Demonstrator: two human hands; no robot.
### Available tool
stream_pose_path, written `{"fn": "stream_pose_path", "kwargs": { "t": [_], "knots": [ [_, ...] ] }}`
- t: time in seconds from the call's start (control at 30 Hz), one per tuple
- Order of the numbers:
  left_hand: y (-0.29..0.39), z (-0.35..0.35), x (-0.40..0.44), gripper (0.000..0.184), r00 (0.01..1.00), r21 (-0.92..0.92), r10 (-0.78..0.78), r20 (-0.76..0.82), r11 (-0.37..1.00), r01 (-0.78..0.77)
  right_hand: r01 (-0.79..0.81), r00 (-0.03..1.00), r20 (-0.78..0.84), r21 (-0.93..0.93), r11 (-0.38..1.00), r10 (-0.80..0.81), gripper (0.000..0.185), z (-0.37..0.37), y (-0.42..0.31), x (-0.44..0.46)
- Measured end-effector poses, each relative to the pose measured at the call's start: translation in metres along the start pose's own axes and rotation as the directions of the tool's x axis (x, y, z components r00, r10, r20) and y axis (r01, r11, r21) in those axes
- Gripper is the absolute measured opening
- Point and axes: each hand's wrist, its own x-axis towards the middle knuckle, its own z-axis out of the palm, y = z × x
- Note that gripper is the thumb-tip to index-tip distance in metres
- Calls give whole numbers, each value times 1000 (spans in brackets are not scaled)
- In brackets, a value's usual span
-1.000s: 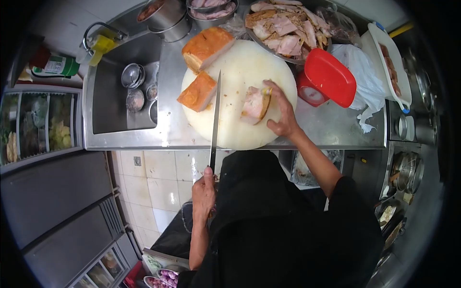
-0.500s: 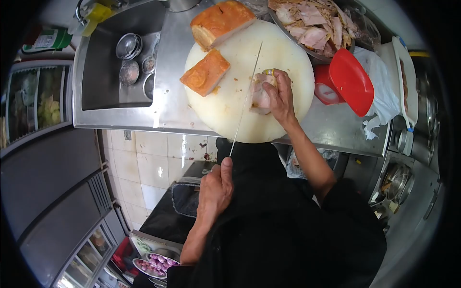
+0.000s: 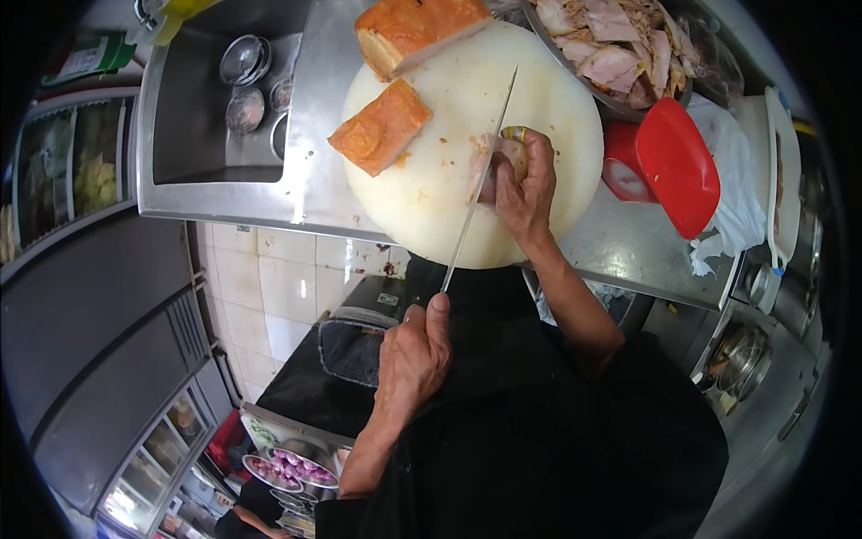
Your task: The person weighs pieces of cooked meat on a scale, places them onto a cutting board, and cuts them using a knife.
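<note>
Two hands are kept apart: knife [image 3: 464, 222] is gripped in left hand [image 3: 413, 357], blade angled over pale meat piece [image 3: 479, 154]; meat piece is clasped by right hand [image 3: 528, 193] on round board [image 3: 395, 211], near orange-skinned chunk [image 3: 381, 126].

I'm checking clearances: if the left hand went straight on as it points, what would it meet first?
Likely the round board, at its near edge, though the left hand may pass above; depth is unclear.
</note>
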Motion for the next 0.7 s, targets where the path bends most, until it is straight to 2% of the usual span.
{"fn": "stream_pose_path", "kwargs": {
  "t": [0.2, 0.3, 0.5, 0.7],
  "knots": [
    [4, -5, -10, 62, 998, 40, -60, 35, 997, 58, 161, 987, -17, 27, 987, -160, 56, 0, 11, -3],
    [9, -8, -13, 61, 995, 39, -95, 20, 995, 94, 133, 991, -15, 3, 991, -133, 52, 0, 8, -2],
    [8, -6, -18, 59, 998, 43, -70, 0, 997, 70, 120, 992, -27, 27, 992, -119, 46, 0, 4, -2],
    [8, -6, -18, 59, 996, 48, -85, 5, 995, 85, 119, 992, -35, 21, 993, -118, 46, 2, 6, -1]
  ]
}}
